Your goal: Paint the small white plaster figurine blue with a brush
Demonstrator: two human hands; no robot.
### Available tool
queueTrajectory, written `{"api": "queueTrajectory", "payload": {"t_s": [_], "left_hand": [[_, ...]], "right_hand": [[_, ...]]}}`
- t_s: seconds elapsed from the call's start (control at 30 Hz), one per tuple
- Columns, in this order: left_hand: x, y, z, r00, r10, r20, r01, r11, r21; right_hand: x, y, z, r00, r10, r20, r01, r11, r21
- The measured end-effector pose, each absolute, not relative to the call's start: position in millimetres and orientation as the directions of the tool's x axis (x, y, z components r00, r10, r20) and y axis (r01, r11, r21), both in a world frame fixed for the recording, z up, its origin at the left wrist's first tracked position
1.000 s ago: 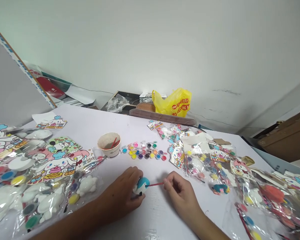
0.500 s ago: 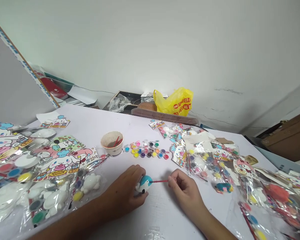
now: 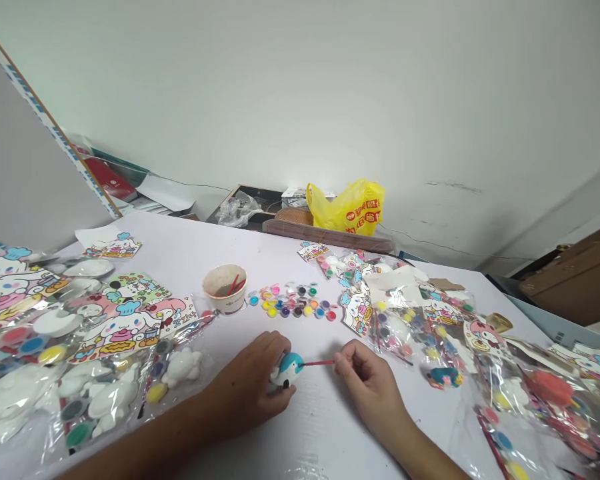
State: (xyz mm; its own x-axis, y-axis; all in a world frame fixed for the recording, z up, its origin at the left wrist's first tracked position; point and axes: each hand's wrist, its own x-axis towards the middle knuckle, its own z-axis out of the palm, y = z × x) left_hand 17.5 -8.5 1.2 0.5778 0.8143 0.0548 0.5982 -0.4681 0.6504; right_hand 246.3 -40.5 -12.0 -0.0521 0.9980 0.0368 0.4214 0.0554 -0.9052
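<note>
Blue and white, the small figurine (image 3: 291, 363) is near the front of the tabletop (image 3: 325, 420), gripped from one side by my left hand (image 3: 253, 377), probably to leave its blue patch clear for the red paintbrush (image 3: 320, 363) my right hand (image 3: 367, 377) pinches.

The bare left forearm (image 3: 165, 425) slants in from the near left, its left hand (image 3: 250, 377) back upward, the fingers (image 3: 276, 342) bent on the far side and the thumb (image 3: 281, 401) on the near side in a grip. From the near right comes the bare right forearm (image 3: 423, 443); the right hand (image 3: 373, 379) points left, thumb and index finger pinched, other fingers curled. The two hands face each other, apart.
</note>
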Motion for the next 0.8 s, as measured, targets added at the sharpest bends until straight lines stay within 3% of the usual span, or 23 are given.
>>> {"api": "queueTrajectory", "payload": {"t_s": [0.1, 0.27, 0.53, 0.67, 0.8], "left_hand": [[18, -8, 2, 0.578, 0.815, 0.049, 0.601, -0.465, 0.649], [19, -7, 0, 0.587, 0.808, 0.047, 0.614, -0.483, 0.624], [20, -11, 0, 0.545, 0.833, 0.096, 0.675, -0.504, 0.538], [20, -16, 5, 0.544, 0.834, 0.093, 0.700, -0.512, 0.497], [21, -17, 7, 0.549, 0.831, 0.087, 0.708, -0.518, 0.480]], "right_hand": [[247, -40, -11, -0.045, 0.998, 0.054, 0.415, 0.068, -0.907], [251, -34, -9, 0.104, 0.994, 0.022, 0.269, -0.007, -0.963], [247, -33, -6, 0.140, 0.990, 0.011, 0.168, -0.013, -0.986], [243, -19, 14, 0.106, 0.989, 0.101, 0.235, 0.074, -0.969], [226, 14, 48, -0.022, 0.979, 0.204, 0.421, 0.194, -0.886]]}}
